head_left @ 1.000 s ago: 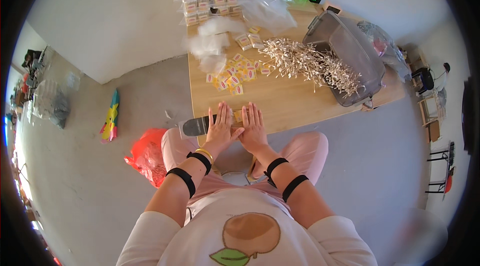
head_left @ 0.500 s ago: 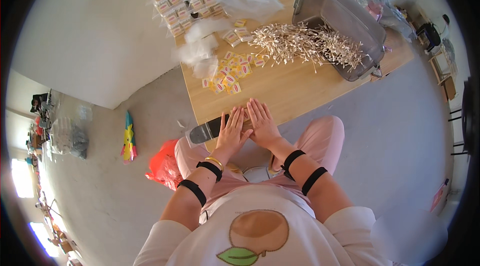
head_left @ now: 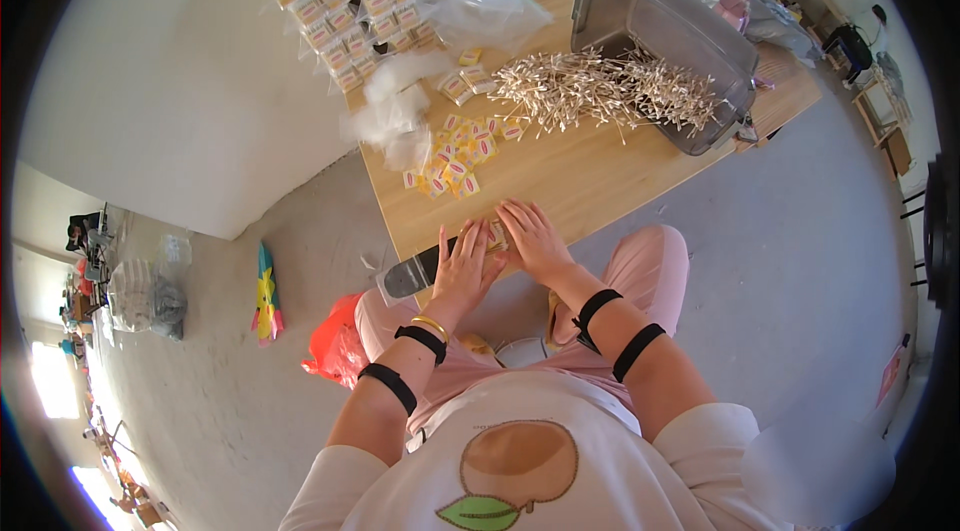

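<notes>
Both hands lie flat at the near edge of a wooden table, pressed over a small packet.

From the head view, the left hand (head_left: pixel 464 266) lies with fingers spread and straight, palm down at the edge of the wooden table (head_left: pixel 580 176), its heel just beside a long dark-tipped tool (head_left: pixel 412 274) that lies along the edge. The right hand (head_left: pixel 535 239) is also flat and open, fingers stretched forward, gripping nothing. Between the two hands a small yellowish packet (head_left: pixel 493 234) peeks out, touched by fingertips from both sides. Farther up the table sits a scatter of small yellow packets (head_left: pixel 455 156), then a heap of pale thin sticks (head_left: pixel 600 91) spilling from a tipped grey plastic bin (head_left: pixel 670 26). Crumpled clear plastic bags (head_left: pixel 400 116) lie at the left edge.
</notes>
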`<state>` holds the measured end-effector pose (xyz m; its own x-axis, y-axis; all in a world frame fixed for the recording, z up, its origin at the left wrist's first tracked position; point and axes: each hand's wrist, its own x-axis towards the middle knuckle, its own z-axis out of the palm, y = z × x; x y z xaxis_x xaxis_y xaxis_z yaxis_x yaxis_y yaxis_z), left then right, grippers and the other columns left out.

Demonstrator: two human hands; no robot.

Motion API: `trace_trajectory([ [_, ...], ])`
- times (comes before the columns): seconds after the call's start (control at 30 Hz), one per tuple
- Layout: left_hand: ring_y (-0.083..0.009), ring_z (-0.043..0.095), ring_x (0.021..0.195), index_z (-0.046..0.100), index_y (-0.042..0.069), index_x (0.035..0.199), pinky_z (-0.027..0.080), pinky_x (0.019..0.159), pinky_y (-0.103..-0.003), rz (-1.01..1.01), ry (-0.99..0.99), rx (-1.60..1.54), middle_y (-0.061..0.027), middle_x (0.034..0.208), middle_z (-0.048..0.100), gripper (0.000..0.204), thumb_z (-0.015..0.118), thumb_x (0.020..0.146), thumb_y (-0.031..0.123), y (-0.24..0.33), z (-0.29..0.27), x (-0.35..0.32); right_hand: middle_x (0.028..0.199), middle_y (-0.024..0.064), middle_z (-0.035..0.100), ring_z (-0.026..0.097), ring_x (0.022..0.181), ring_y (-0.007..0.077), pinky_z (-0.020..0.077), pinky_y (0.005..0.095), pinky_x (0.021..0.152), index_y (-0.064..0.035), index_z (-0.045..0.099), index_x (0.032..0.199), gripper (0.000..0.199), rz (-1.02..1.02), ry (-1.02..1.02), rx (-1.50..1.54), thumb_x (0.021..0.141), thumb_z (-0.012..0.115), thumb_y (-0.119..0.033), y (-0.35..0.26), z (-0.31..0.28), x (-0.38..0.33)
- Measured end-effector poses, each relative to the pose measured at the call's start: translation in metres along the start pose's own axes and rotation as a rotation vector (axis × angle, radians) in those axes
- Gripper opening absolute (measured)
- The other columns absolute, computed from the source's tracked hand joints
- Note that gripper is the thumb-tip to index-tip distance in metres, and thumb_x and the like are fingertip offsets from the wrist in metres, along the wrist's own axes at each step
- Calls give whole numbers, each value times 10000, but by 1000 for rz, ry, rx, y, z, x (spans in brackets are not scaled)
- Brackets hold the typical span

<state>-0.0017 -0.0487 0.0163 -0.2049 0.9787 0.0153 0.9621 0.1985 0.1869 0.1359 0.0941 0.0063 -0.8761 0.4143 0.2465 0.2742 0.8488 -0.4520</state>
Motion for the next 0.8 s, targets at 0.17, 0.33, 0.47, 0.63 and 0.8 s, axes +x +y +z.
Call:
trace_trajectory([
  [0.17,-254,278,1510,276,26,1560,23,1245,-566,30,-10,8,-133,1568,389,778,366,1024,583,-4,-10,0,1553,128,384,328,1466,288,259,465,1220,-46,371,1513,813,62,-17,-12,828,749,-265,-13,-2,-9],
  [0.33,-253,316,1493,267,35,1565,6,1241,-575,58,17,-37,-142,1537,435,790,362,1019,597,-11,-17,3,1538,116,402,324,1466,286,255,473,1217,-77,396,1495,772,64,1,-11,821,747,-215,-19,8,-2],
  [0.47,-255,353,1474,259,42,1570,2,1238,-578,58,8,-68,-142,1512,469,788,355,1021,599,-13,-18,6,1528,100,416,331,1461,284,256,474,1216,-88,425,1465,731,44,-8,-29,819,746,-207,-17,10,4],
  [0.63,-257,378,1460,258,54,1573,-3,1239,-575,49,-11,-106,-146,1490,493,775,370,1021,587,-13,-21,6,1554,104,387,310,1472,286,219,459,1234,-66,371,1504,777,59,-81,-19,832,730,-224,-17,5,6],
  [0.8,-276,350,1474,259,48,1572,-3,1239,-571,35,-33,-152,-158,1508,468,789,416,1009,578,-16,-20,3,1593,136,336,277,1496,294,198,470,1240,-44,312,1544,823,102,-78,-48,875,694,-335,-22,7,-2],
])
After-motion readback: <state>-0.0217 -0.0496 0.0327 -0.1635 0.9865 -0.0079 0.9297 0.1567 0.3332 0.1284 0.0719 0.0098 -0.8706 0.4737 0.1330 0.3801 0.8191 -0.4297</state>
